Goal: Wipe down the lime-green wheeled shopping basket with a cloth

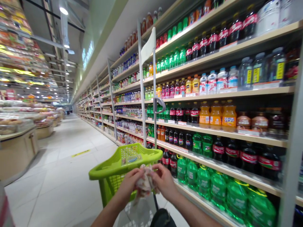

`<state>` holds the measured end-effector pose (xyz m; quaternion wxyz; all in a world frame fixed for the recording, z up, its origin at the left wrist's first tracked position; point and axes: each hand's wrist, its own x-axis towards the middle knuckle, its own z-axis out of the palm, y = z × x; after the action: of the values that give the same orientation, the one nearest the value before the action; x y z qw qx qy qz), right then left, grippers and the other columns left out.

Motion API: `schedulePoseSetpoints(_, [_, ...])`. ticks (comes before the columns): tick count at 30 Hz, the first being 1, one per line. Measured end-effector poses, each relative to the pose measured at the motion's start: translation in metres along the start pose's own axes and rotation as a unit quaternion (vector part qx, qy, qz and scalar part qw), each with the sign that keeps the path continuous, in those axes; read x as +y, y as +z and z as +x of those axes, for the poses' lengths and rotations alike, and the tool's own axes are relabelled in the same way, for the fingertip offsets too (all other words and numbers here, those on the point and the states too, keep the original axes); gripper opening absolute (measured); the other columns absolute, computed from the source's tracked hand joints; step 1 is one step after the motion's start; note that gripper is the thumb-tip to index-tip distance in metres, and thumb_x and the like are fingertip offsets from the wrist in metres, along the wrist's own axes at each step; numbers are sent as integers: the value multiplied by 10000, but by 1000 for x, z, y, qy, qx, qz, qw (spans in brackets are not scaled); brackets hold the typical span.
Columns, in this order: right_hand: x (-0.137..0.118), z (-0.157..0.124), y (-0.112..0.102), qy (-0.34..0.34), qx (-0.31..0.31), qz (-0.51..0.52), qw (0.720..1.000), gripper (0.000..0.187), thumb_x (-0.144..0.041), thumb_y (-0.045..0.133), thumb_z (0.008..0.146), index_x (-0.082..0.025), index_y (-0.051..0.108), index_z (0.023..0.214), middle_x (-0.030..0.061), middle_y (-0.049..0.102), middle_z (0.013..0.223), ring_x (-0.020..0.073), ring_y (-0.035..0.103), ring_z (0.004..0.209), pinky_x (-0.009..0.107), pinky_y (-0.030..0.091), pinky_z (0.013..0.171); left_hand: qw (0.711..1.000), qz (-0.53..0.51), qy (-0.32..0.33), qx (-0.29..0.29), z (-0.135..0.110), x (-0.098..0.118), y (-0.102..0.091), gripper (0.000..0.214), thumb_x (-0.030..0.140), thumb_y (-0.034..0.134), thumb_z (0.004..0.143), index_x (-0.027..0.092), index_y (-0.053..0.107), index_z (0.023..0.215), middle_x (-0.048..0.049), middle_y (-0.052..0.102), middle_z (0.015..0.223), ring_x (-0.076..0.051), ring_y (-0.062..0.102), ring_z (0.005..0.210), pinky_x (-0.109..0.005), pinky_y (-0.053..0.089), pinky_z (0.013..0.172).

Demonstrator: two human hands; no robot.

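A crumpled whitish bundle [146, 179] with pinkish specks is gathered between my two hands; blur hides whether it is cloth or a thin bag. My left hand [133, 180] pinches its left side, and the fingers of my right hand [163, 179] close on its right side. Just beyond them is a lime-green shopping cart [104, 171] with a perforated basket. A small clear packet or label [131, 159] lies at its near rim. Behind the hands a grey pole [155, 82] rises, bearing a looped grey handle [159, 105] and a pale flag [148, 47].
Long shelves [220, 132] of bottled drinks run along the right side. Large green bottles [220, 186] stand low, close to my right arm. A pale tiled aisle [59, 176] stretches ahead on the left, past display counters [17, 151] with goods. A yellow floor marking [80, 153] lies in the aisle.
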<state>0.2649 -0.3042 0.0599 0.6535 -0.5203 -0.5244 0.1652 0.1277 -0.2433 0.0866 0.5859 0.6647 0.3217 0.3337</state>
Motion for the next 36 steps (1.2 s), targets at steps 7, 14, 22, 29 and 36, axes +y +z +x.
schedulePoseSetpoints(7, [-24,50,23,-62,53,-7,997,121,-198,470,698,-186,538,797,4,600,756,146,550,686,244,431,629,973,182,102,101,14,19,-38,449,468,486,682,145,565,984,-111,612,1045,-236,571,942,-350,437,807])
schedulePoseSetpoints(14, [-23,87,37,-186,-137,-188,955,113,-123,486,644,-179,549,719,-12,586,696,127,531,662,249,423,658,787,583,99,175,38,-12,-87,403,370,374,815,171,526,1132,-87,609,1119,-236,526,1057,-406,329,928])
schedulePoseSetpoints(22, [10,58,95,-154,-138,-391,897,471,-327,463,800,-162,429,1240,118,373,1357,293,254,1275,509,186,1013,757,618,118,179,34,-23,-85,395,303,365,822,188,504,1174,-68,599,1145,-209,523,1069,-366,324,915])
schedulePoseSetpoints(29, [37,78,20,-167,-175,-422,874,476,-186,408,787,-257,415,1258,24,419,1339,201,321,1253,470,173,1034,765,608,132,169,35,-27,-101,426,354,368,828,161,499,1185,-77,587,1164,-217,520,1066,-366,332,909])
schedulePoseSetpoints(36, [49,91,6,-102,-23,-437,893,354,-134,378,790,-184,562,1088,86,569,1158,213,460,1127,448,266,988,751,620,144,172,39,-30,-90,414,346,410,812,195,494,1188,-68,596,1149,-226,523,1051,-371,336,881])
